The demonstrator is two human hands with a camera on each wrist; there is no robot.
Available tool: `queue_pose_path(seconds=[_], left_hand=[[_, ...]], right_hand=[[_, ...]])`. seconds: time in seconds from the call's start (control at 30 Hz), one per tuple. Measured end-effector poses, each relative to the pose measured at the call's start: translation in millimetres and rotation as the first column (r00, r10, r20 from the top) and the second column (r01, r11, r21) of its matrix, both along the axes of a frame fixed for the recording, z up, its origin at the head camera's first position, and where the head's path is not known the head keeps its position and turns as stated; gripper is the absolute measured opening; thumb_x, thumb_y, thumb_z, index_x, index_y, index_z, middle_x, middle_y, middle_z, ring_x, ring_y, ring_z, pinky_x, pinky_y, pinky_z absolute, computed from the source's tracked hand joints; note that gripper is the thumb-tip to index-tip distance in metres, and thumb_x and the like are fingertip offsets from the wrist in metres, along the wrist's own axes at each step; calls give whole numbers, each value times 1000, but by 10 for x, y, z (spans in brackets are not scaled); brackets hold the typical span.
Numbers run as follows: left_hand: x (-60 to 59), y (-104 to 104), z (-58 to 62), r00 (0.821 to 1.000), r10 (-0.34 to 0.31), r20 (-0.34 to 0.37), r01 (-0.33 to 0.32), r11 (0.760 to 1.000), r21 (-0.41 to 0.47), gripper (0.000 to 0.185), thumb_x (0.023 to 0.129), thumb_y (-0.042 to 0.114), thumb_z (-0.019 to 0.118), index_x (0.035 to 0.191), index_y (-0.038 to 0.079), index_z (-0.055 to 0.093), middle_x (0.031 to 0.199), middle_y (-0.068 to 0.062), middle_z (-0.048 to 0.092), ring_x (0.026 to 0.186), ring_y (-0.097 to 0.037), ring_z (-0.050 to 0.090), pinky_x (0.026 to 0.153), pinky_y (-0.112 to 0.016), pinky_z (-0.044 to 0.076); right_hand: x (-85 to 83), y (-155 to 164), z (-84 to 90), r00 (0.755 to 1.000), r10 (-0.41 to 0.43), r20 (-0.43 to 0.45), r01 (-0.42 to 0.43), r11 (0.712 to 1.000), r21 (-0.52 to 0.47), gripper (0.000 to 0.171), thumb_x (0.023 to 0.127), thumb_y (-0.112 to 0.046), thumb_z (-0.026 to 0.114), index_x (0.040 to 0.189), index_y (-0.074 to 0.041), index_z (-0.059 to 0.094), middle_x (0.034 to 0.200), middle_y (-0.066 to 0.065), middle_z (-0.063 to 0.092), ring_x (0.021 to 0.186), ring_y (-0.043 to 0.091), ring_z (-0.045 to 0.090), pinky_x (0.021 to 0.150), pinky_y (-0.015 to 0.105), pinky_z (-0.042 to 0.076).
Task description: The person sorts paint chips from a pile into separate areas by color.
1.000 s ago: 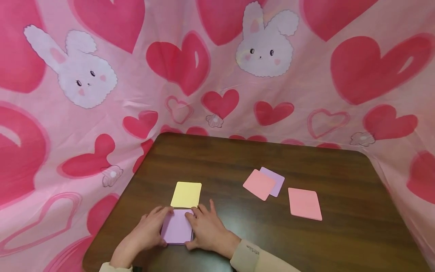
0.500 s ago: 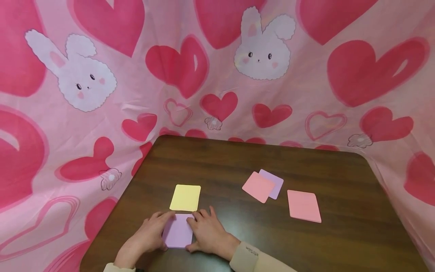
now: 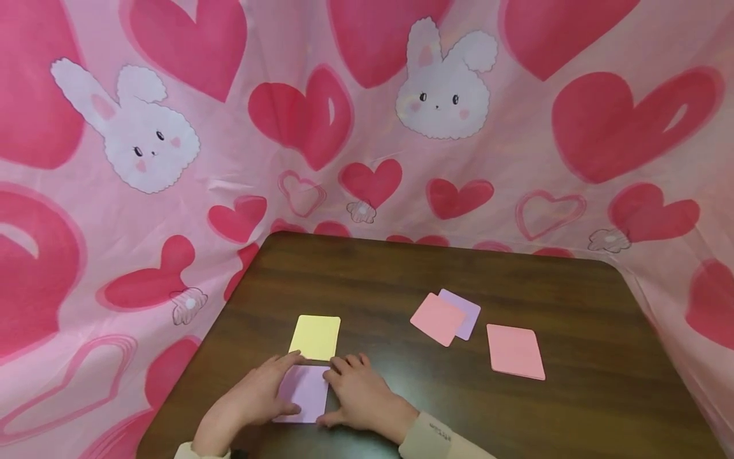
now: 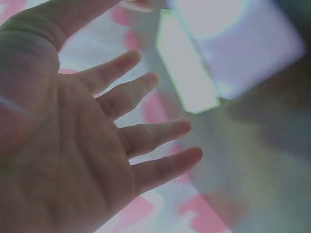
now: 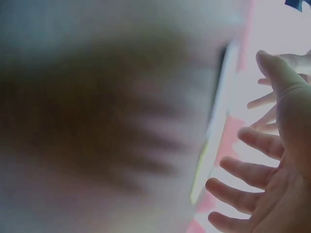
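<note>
A purple square stack of cards or paper (image 3: 308, 390) lies flat near the front of the table. On its left side is my left hand (image 3: 255, 395), its thumb extending over the near left part and its fingers by the far left corner. My right hand (image 3: 367, 398) stands at the right edge, fingers loosely bent. In the left wrist view the left fingers (image 4: 160, 167) are spread and hold nothing. Relaxed right fingers (image 5: 238, 196) also show no grip in the right wrist view. Just beyond the purple square lies a yellow square (image 3: 316, 336).
Farther right on the brown table (image 3: 378, 280), a pink square (image 3: 437, 320) overlaps another purple square (image 3: 470, 312). A separate pink square (image 3: 516, 352) lies right of them. Pink heart-print cloth (image 3: 321, 127) hangs behind and to the left.
My left thumb has moved from the purple stack's edge to over its surface. Both hands, earlier pressed against its sides, have loosened; the right has shifted slightly right.
</note>
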State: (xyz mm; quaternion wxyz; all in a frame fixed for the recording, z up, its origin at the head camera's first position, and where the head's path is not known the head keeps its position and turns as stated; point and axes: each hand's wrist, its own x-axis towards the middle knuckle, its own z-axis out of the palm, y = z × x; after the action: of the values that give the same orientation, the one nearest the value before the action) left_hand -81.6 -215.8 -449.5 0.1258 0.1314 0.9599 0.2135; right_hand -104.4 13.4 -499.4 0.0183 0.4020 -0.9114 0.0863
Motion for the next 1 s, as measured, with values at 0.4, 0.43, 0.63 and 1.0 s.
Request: queue_pose_path(seconds=[0.4, 0.43, 0.63, 1.0], left_hand=[[-965, 1024, 487, 935, -287, -208, 291, 957, -12, 93, 79, 35, 88, 155, 18, 37, 159, -4, 40, 147, -42, 32, 106, -67, 37], [-1052, 1137, 457, 925, -320, -205, 323, 946, -21, 92, 80, 36, 86, 155, 18, 36, 159, -4, 39, 147, -43, 32, 106, -66, 37], [-1477, 1743, 185, 890, -429, -156, 418, 903, -102, 93, 81, 35, 85, 157, 20, 34, 164, -2, 32, 148, -42, 29, 104, -68, 38], [-1852, 2316, -188, 895, -439, 76, 444, 890, -98, 97, 78, 24, 87, 158, 22, 32, 167, 2, 24, 152, -43, 18, 113, -65, 27]], right_hand=[[-575, 1088, 343, 921, -373, 112, 386, 912, -138, 80, 75, -58, 84, 135, -11, 61, 141, 13, 57, 130, 42, 50, 103, 62, 40], [-611, 1177, 327, 909, -397, 125, 412, 901, -137, 82, 74, -56, 85, 137, -10, 59, 142, 14, 56, 131, 43, 49, 104, 63, 39], [-765, 1608, 252, 860, -479, 177, 502, 855, -126, 93, 72, -49, 88, 144, -6, 50, 147, 18, 51, 135, 45, 45, 103, 69, 37], [-873, 2021, 20, 771, -551, 318, 584, 811, -10, 110, 64, -48, 92, 147, 3, 41, 150, 25, 43, 139, 54, 31, 100, 78, 29]])
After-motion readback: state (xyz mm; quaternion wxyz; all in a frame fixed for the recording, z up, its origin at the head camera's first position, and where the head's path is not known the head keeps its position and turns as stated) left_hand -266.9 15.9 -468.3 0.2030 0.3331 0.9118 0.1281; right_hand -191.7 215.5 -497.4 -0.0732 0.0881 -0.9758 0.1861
